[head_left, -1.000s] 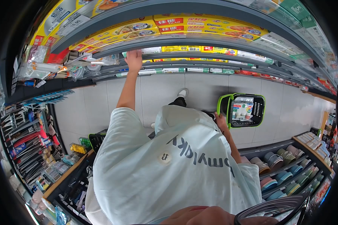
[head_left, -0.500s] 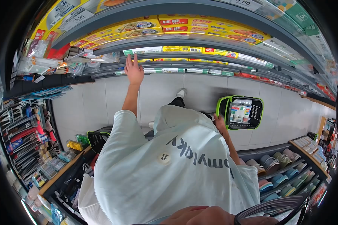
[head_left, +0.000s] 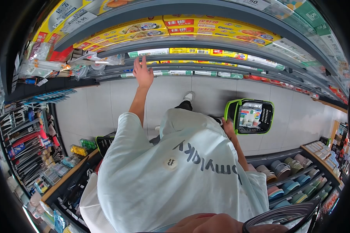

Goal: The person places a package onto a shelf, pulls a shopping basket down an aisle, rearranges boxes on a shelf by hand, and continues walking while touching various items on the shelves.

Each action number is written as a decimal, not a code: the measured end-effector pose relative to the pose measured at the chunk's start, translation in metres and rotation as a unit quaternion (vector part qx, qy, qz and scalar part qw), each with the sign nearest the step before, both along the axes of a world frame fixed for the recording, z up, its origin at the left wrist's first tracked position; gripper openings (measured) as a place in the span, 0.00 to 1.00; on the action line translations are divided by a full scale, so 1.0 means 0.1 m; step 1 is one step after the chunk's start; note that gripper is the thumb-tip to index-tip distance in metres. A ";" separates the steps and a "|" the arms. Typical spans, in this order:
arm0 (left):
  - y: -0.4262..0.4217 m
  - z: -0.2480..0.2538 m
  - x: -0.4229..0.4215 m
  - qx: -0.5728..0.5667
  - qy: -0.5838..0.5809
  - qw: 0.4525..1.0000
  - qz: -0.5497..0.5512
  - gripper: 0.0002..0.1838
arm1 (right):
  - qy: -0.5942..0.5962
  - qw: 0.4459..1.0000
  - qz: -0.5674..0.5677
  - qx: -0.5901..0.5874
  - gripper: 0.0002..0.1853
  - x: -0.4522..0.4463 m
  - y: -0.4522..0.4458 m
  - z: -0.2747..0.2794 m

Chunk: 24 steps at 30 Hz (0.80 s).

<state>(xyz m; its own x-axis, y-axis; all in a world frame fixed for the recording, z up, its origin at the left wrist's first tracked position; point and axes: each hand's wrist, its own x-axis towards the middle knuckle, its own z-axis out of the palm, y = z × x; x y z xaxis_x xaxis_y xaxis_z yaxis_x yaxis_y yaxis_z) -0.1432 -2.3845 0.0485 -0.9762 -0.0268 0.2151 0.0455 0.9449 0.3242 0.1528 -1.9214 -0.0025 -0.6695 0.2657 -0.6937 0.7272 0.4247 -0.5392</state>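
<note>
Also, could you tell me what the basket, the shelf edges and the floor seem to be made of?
Basket: probably moulded plastic, black with a green rim; its wall has neat holes.
Shelf edges: smooth, dark grey, perhaps painted metal, though plastic trim is possible.
Floor: likely ceramic or stone-look tile, pale grey, with straight joints and a soft sheen.

A shop is being indicated by price labels [head_left: 79, 22], Glad boxes [head_left: 217, 29] being displayed on shelves [head_left: 206, 9], and goods [head_left: 249, 116] being held in a shopping basket [head_left: 273, 116].
</note>
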 end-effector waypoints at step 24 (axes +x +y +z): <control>-0.13 -0.17 -0.09 0.037 0.009 0.993 0.111 0.46 | 0.006 1.000 -0.009 -0.007 0.31 0.07 0.00 -0.01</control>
<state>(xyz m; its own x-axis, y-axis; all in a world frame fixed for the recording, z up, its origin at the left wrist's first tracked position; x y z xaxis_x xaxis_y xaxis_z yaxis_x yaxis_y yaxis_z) -0.1517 -2.3980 0.0311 -0.9404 -0.2574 0.2221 -0.1546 0.9056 0.3950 0.1595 -1.9218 -0.0038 -0.6729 0.2676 -0.6896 0.7280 0.4047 -0.5534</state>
